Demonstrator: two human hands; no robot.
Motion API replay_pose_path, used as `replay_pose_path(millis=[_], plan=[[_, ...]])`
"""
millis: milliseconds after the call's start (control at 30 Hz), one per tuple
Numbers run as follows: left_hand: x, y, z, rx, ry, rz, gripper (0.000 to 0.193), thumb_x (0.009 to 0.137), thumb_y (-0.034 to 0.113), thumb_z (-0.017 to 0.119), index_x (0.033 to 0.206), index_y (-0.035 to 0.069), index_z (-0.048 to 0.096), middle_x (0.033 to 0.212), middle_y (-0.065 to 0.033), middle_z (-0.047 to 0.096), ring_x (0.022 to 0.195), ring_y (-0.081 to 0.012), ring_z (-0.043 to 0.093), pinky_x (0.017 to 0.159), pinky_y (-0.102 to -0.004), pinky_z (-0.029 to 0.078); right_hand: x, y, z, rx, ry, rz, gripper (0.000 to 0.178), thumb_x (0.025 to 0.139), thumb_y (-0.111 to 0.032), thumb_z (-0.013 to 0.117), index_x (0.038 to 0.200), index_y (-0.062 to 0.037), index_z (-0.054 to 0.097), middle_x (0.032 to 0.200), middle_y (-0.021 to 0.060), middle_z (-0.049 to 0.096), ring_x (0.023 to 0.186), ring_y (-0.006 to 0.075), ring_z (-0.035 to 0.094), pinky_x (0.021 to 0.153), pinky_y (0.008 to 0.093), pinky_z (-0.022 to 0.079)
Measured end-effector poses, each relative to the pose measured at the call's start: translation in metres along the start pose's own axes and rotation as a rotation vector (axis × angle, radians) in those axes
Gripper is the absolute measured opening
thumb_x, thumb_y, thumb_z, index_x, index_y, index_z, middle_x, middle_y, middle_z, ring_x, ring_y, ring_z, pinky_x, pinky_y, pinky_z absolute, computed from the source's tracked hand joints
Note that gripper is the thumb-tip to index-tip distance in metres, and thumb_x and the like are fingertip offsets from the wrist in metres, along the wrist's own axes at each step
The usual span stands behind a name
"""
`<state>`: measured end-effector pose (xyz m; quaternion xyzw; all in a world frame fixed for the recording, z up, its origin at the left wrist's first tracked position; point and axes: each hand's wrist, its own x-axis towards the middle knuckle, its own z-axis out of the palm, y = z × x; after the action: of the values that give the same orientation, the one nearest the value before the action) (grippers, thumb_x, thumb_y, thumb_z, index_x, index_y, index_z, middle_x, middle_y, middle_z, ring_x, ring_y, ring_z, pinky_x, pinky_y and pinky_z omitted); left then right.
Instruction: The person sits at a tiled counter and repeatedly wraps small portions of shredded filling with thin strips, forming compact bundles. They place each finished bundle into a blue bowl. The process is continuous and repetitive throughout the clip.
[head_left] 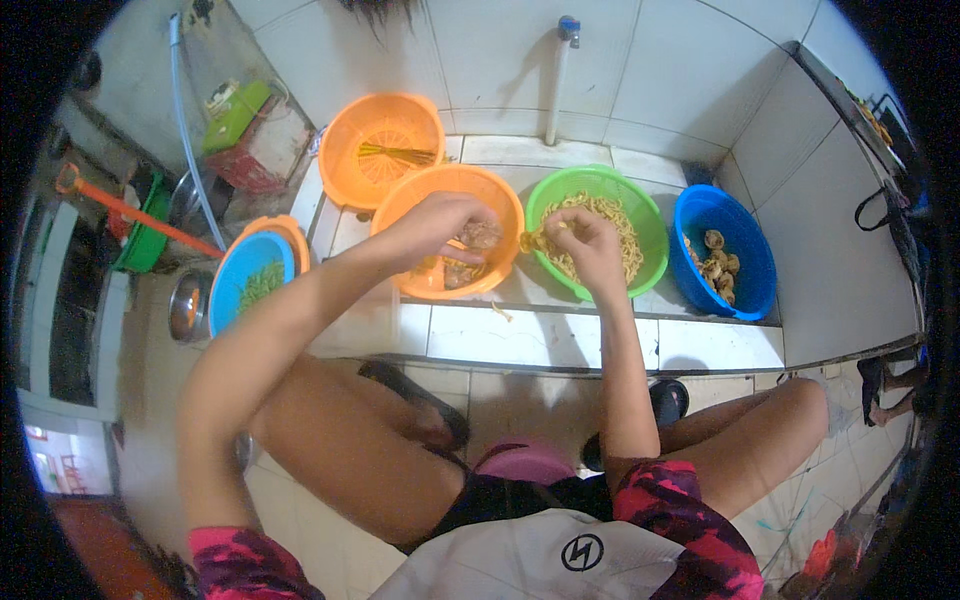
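Pinching 1 yellowish piece [534,242] in right hand [592,245] at left rim of green basin [657,235]. Holding left hand [450,222] curled over front orange basin [448,178], can't tell if gripping. Likely midway, with bits [462,275] in orange, many strips [630,238] left in green.

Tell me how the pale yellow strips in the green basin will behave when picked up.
The pale yellow strips look likely floppy, as they curl over one another in the green basin. Being thin, each is probably light. Lifting one may drag neighbours along, since they lie tangled.
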<state>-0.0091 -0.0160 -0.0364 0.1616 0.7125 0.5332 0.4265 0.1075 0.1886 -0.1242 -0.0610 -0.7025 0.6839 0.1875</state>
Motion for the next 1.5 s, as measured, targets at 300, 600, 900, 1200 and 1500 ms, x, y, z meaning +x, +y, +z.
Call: replay_pose_path(millis=[300, 600, 900, 1200, 1500], plan=[[0.011, -0.016, 0.01, 0.435, -0.138, 0.031, 0.035, 0.088, 0.032, 0.068, 0.109, 0.004, 0.066, 0.09, -0.005, 0.068, 0.076, -0.0136, 0.063, 0.069, -0.0266, 0.053, -0.008, -0.019, 0.014, -0.303, -0.191, 0.004, 0.015, 0.087, -0.006, 0.068, 0.1, 0.0021, 0.066, 0.086, 0.0051, 0.068, 0.077, 0.0099, 0.064, 0.069, 0.0249, 0.051], [0.014, -0.02, 0.006, 0.662, -0.087, 0.021, 0.032, 0.088, 0.032, 0.067, 0.102, 0.004, 0.072, 0.08, -0.0075, 0.068, 0.075, -0.0133, 0.062, 0.072, -0.0297, 0.051, -0.01, -0.019, 0.027, -0.116, -0.205, -0.013, 0.019, 0.084, -0.008, 0.067, 0.1, 0.002, 0.067, 0.078, 0.0071, 0.067, 0.068, 0.0105, 0.062, 0.062, 0.0263, 0.051], [0.012, -0.018, 0.007, 0.668, -0.024, 0.033, 0.025, 0.087, 0.025, 0.064, 0.097, 0.004, 0.074, 0.083, -0.011, 0.071, 0.077, -0.0189, 0.065, 0.074, -0.0331, 0.051, -0.01, -0.011, 0.031, -0.375, -0.017, -0.145, 0.021, 0.081, -0.012, 0.065, 0.094, 0.0033, 0.071, 0.077, 0.0195, 0.069, 0.065, 0.0256, 0.068, 0.063, 0.0343, 0.053], [0.014, -0.012, 0.019, 0.768, 0.022, 0.078, 0.02, 0.084, 0.019, 0.061, 0.09, 0.003, 0.073, 0.078, -0.0122, 0.069, 0.072, -0.0198, 0.064, 0.072, -0.0347, 0.052, -0.01, 0.002, 0.036, -0.552, 0.087, -0.262, 0.019, 0.083, -0.011, 0.06, 0.084, 0.0047, 0.069, 0.077, 0.025, 0.065, 0.068, 0.0376, 0.066, 0.066, 0.044, 0.052], [0.022, -0.026, -0.016, 0.491, 0.231, -0.063, 0.024, 0.093, 0.023, 0.057, 0.096, 0.001, 0.068, 0.063, -0.0019, 0.057, 0.059, -0.012, 0.058, 0.054, -0.0283, 0.051, 0.007, 0.056, -0.067, -0.523, 0.439, -0.004, 0.024, 0.086, -0.015, 0.065, 0.1, 0.003, 0.071, 0.085, 0.0216, 0.071, 0.072, 0.0267, 0.071, 0.067, 0.0363, 0.054]])
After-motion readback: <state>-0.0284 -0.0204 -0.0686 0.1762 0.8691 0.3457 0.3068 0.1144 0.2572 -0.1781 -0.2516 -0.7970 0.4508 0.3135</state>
